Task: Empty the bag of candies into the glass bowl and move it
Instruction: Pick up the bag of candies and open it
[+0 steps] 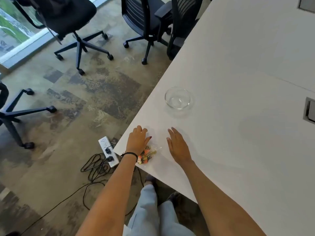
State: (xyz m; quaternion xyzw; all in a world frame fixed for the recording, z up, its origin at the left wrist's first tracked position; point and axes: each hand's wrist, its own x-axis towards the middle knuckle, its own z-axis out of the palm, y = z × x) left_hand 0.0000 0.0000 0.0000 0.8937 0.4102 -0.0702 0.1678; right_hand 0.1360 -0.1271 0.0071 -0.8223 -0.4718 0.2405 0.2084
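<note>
Bag of candies (148, 155) lies near corner of white tabletop (238, 82), long axis running roughly from near edge toward bowl. Left hand (138, 139) rests palm-down, fingers loosely spread, over bag's far-left part, touching it but not gripping. Right hand (177, 147) flat and open just right of bag, holding nothing. Left hand nearer bag. Glass bowl (177, 98) stands empty farther on, beyond both hands, slightly right. Judgement: bag must be lifted and carried forward-right to bowl.
</note>
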